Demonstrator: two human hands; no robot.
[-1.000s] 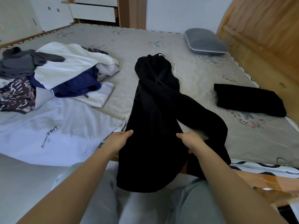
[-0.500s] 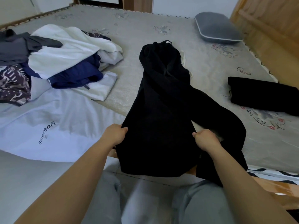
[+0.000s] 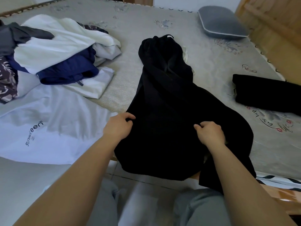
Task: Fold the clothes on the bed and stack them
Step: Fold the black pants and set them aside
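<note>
One folded black cloth bundle (image 3: 267, 93) lies at right on the bed (image 3: 130, 69). Left hand (image 3: 118, 126) and right hand (image 3: 210, 134) each pinch the long black garment (image 3: 162, 98), unfolded. Mixed heap of white, navy and grey clothes (image 3: 53, 54) awaits folding.

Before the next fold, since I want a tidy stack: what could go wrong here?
The black garment hangs over the bed's near edge, so its lower part may slide off if the left hand or right hand lets go. It lies twisted, so a fold now could lock in creases. The white shirt beside it could get dragged along.
</note>
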